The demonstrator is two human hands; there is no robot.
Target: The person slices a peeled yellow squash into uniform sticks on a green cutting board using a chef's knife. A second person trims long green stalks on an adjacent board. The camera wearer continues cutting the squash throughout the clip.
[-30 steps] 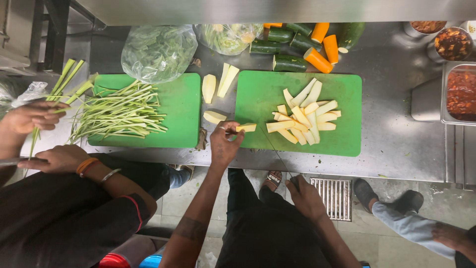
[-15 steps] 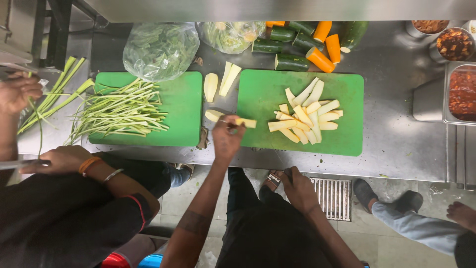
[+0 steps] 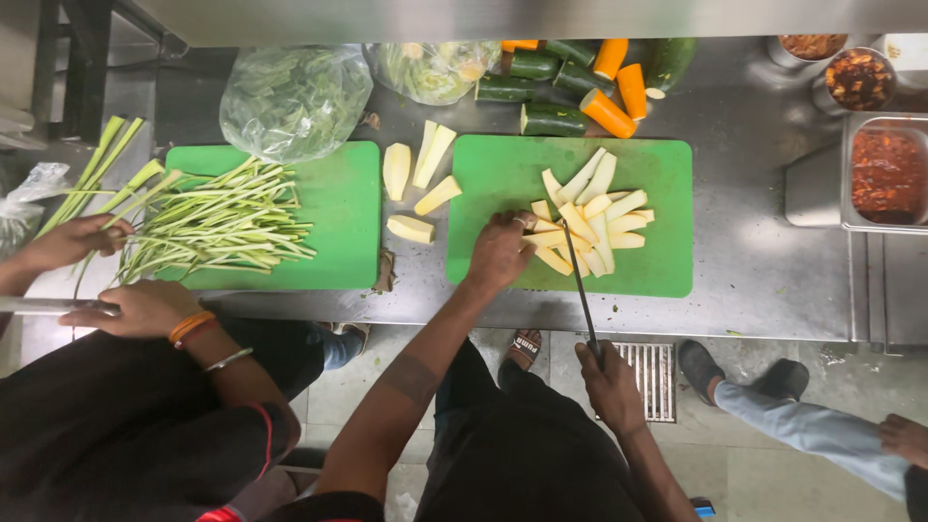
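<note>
Pressing down with the left hand (image 3: 498,253), fingers curled over a pale yellow vegetable strip (image 3: 544,239) at the left edge of the pile of cut strips (image 3: 594,217) on the right green cutting board (image 3: 580,215). Gripping a dark-bladed knife (image 3: 578,280) in the right hand (image 3: 607,375), fist closed on the handle below the tabletop (image 3: 764,251) edge, blade reaching up across the board's front edge with its tip just beside the held strip. Lying between the two boards: larger pale wedges (image 3: 418,184), uncut. Resting behind the board: dark green courgette pieces (image 3: 541,92) and orange carrot chunks (image 3: 619,92). Sitting further left: a second green cutting board (image 3: 338,222) under a heap of thin green stalks (image 3: 217,217) (a co-worker's hand (image 3: 72,240) touching the stalks, another hand (image 3: 140,307) closed on a blade handle). Standing at the back: two clear bags of leafy greens (image 3: 295,97); at the right: metal containers of reddish paste (image 3: 884,174).
</note>
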